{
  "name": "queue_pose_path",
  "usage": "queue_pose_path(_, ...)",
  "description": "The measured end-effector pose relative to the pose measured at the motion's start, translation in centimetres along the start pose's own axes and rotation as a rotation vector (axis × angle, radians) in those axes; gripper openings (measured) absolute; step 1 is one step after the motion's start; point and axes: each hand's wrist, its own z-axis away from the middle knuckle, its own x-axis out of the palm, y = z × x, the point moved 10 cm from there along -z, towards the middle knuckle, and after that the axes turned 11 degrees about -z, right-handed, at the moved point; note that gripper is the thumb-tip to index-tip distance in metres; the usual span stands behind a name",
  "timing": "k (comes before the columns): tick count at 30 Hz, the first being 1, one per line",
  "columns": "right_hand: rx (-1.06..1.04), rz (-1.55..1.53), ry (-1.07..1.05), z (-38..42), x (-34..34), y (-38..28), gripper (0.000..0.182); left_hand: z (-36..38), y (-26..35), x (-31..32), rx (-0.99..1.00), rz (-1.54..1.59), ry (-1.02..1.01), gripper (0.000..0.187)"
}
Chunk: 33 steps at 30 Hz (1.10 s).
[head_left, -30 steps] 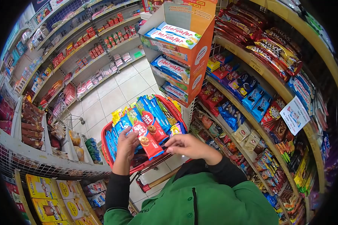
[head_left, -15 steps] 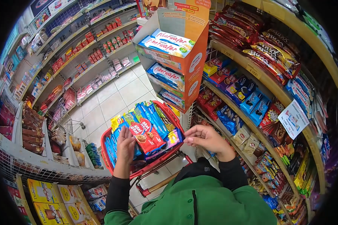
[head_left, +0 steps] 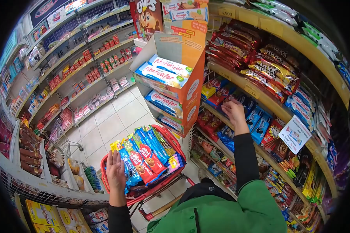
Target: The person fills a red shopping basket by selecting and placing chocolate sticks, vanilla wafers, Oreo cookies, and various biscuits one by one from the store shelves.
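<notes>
A red shopping cart (head_left: 175, 139) stands in front of me, heaped with snack packs. Red biscuit packs (head_left: 149, 163) lie on top, with blue packs (head_left: 147, 138) around them. At the cart's left side my left hand (head_left: 115, 173) is held up with its fingers stretched out, touching or overlapping the packs' edge. My right hand (head_left: 234, 112) reaches out to the shelf on the right, fingers loosely bent and apart, holding nothing. Close to it are a row of dark blue packs (head_left: 248, 104), light blue packs (head_left: 256, 118) and a red-and-blue pack (head_left: 223, 94).
An orange cardboard display (head_left: 192, 89) of wafer packs (head_left: 163, 73) rises beyond the cart. Tiered shelves (head_left: 252, 91) curve along my right. A wire-fronted rack (head_left: 46, 186) borders the left. Pale floor tiles (head_left: 112, 120) show beyond the cart.
My right hand has moved from beside the cart up and right to the shelf. My left hand stays by the cart's left side, lower in view. The view has shifted; the cart appears lower.
</notes>
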Motion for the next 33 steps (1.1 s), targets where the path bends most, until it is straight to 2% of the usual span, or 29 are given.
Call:
queue_pose_path(2, -0.038, 0.022, -0.025, -2.9, 0.2, 0.5, 0.016, -0.1, 0.2, -0.4, 0.012, -0.018, 0.019, 0.063)
queue_pose_path(5, -0.015, 0.126, 0.035, -3.7, 1.3, 0.6, 0.011, -0.2, 0.6, -1.1, 0.041, -0.062, 0.037, 0.062)
queue_pose_path(6, 0.006, 0.057, 0.1, -4.4, 0.9, 1.1, 0.008, 0.0, 0.8, -1.3, 0.035, -0.047, 0.072, 0.061)
queue_pose_path(13, -0.031, 0.121, 0.13, -6.9, 0.8, 1.6, 0.012, 0.3, 1.5, -1.3, 0.043, -0.051, 0.083, 0.061)
queue_pose_path(16, -0.005, 0.32, 0.217, -7.0, 0.6, 1.5, 0.029, 0.1, 1.3, -1.4, 0.038, -0.07, 0.087, 0.061)
queue_pose_path(19, -0.34, 0.634, 0.34, -7.3, 0.3, -0.3, 0.054, 0.3, 1.4, -1.4, 0.026, -0.095, 0.106, 0.06)
queue_pose_path(22, -0.34, 0.846, 0.419, -6.8, 0.2, -0.6, 0.073, 0.3, 1.3, -1.6, 0.04, -0.151, 0.128, 0.057)
queue_pose_path(25, -0.414, 0.864, 0.443, -5.9, 0.5, -0.9, 0.083, 0.5, 1.4, -1.4, 0.049, -0.16, 0.119, 0.057)
queue_pose_path(28, -0.552, 0.801, 0.478, -6.5, -0.2, -0.3, 0.078, 0.8, 1.7, -1.0, 0.048, -0.132, 0.091, 0.06)
queue_pose_path(31, -0.175, 0.396, 0.314, -6.3, -0.9, 1.9, 0.058, 1.1, 2.1, -0.7, 0.066, -0.113, 0.072, 0.06)
queue_pose_path(33, -0.094, 0.154, 0.268, -5.2, -0.5, 1.5, 0.043, 1.2, 2.2, -0.7, 0.071, -0.118, 0.069, 0.06)
